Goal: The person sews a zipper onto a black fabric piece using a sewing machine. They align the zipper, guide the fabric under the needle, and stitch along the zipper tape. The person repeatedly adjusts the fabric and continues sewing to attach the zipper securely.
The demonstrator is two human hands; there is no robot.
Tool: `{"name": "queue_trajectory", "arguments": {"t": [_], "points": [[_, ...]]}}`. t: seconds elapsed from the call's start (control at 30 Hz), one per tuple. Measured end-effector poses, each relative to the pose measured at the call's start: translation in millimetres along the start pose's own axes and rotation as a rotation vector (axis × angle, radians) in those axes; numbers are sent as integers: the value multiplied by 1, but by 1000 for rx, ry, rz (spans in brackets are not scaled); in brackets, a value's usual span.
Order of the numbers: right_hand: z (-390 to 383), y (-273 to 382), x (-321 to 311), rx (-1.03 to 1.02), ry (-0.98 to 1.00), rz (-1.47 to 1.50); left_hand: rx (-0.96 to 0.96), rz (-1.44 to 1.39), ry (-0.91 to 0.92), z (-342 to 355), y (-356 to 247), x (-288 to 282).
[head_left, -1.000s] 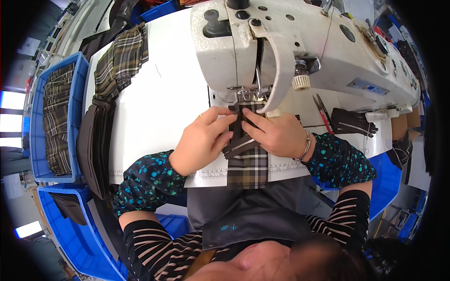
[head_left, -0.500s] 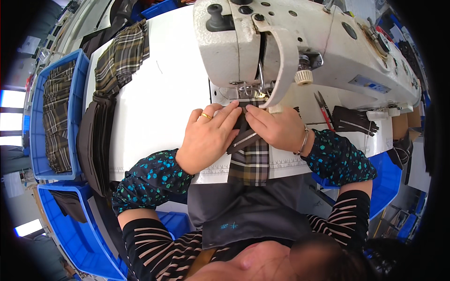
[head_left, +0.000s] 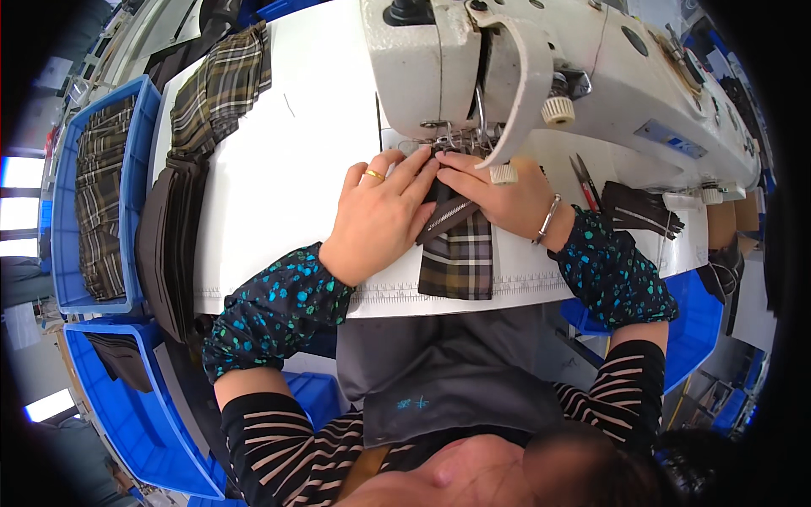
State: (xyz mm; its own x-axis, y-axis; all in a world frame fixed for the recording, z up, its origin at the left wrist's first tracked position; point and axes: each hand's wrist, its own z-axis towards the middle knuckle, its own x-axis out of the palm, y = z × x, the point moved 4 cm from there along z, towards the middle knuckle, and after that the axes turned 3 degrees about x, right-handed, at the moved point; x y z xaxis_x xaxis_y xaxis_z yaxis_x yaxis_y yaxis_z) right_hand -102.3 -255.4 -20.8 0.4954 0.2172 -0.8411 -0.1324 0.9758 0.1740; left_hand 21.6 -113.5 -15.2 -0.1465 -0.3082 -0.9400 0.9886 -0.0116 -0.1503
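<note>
Under the sewing machine (head_left: 532, 80), a strip of brown plaid cloth (head_left: 456, 269) runs from the presser foot (head_left: 454, 139) toward me. A dark zipper (head_left: 448, 218) with metal teeth lies aslant over it. My left hand (head_left: 367, 224), a ring on one finger, rests with fingers stretched out and tips just before the foot; its thumb is beside the zipper. From the right, my right hand (head_left: 517, 201) lays its fingers on the dark zipper tape at the same spot, and its palm covers the zipper's other end. My right thumb is hidden.
Scissors (head_left: 585, 182) and more dark zippers (head_left: 638, 207) lie right of the machine. At left are plaid pieces (head_left: 221, 89), a stack of dark brown pieces (head_left: 171, 245) and a blue bin (head_left: 139, 194) holding plaid cloth. A ruler strip (head_left: 389, 294) follows the table's front edge.
The plaid cloth has moved farther in toward the machine; its near end, which reached over the table edge, now lies on the table. Both hands have moved forward with it. The view has shifted slightly.
</note>
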Motion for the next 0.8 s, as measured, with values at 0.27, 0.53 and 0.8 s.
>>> {"name": "queue_trajectory", "arguments": {"t": [0.27,0.53,0.8], "points": [[-32,43,-20,-105,330,233,422,-124,-55,-65,-47,-20],[-5,67,-77,-349,-47,-121,315,-336,-73,-51,-43,-19],[-6,42,-28,-418,-174,-119,387,-314,26,-32,-47,-11]]}}
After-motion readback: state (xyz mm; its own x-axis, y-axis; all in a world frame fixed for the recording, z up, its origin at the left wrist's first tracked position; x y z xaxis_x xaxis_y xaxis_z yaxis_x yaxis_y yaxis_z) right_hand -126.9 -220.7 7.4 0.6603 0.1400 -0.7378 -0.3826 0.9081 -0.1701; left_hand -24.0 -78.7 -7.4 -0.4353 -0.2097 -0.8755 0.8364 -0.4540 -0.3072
